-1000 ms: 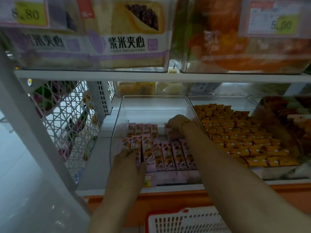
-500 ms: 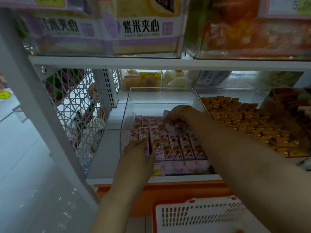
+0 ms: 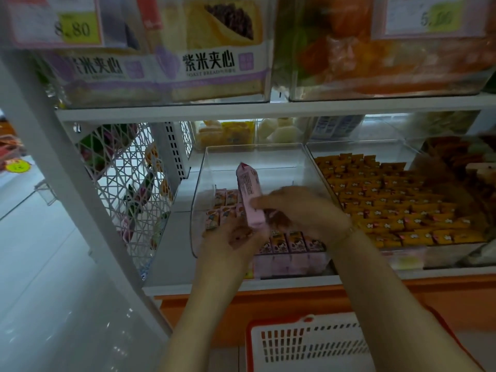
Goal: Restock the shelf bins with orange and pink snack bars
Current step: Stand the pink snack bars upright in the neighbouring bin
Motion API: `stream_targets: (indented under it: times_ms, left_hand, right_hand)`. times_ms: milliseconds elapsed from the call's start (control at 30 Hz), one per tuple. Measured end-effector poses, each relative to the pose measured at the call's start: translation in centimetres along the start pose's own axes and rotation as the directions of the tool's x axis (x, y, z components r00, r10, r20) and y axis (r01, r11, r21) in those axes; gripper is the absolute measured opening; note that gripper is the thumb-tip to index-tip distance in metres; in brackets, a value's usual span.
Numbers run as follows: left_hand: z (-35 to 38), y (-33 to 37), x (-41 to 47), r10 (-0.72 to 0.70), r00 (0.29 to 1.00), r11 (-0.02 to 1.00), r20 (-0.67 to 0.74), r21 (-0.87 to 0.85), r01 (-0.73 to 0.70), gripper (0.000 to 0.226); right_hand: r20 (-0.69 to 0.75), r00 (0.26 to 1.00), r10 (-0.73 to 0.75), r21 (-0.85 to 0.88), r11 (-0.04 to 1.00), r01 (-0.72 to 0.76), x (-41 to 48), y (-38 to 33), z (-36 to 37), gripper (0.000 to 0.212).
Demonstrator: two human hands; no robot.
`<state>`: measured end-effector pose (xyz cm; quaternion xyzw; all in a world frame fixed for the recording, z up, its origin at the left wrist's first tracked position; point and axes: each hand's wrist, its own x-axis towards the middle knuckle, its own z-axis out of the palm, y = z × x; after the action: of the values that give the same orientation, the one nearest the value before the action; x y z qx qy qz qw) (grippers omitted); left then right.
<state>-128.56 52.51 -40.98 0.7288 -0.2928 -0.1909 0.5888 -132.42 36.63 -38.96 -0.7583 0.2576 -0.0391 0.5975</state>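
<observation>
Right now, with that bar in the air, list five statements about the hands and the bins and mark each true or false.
1. The right hand holds a pink bar above the left bin. True.
2. The neighbouring bin on the right holds orange bars. True.
3. The left hand rests on the orange bars. False: it is at the pink bar's lower end.
4. The left bin is packed with bars right to its back wall. False: the bars fill only its front part and the rear floor is bare.
5. The held pink bar lies flat. False: it stands tilted, one end pointing up.
</observation>
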Motion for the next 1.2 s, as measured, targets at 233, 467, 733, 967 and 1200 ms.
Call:
stream_targets:
  times_ms: [233,467,733,967,1200]
  left_hand:
    - [1.0,0.0,-1.6,-0.071,0.938,0.992,0.338,0.120,0.032,0.028]
    - [2.2,1.1,-4.0,-0.159,0.923,0.987,0.350,0.033,0.157,0.019]
    - [3.2,2.6,-5.5,-0.176,0.944,0.984,0.279,0.039,0.172,0.027]
    - [4.6,3.3,-6.1,-0.183,0.909,0.979,0.375,-0.011,0.202,0.020]
    - [4.6,3.0,-5.7,-0.180,0.897,0.980,0.403,-0.006,0.199,0.020]
  right_hand:
    - [-0.103,0.993,-0.062,0.064,0.996,0.069,-6.9,3.2,0.8,0.072]
    - [-0.424,0.903,-0.076,0.480,0.826,0.295,-10.4,5.6,-2.1,0.018]
    - [-0.446,0.890,0.096,0.757,0.571,0.318,-12.9,7.3,-4.1,0.009]
    - [-0.499,0.861,0.096,0.728,0.585,0.357,-15.1,7.8,-5.8,0.016]
    - [-0.472,0.865,0.173,0.786,0.528,0.323,-16.9,7.7,-6.9,0.050]
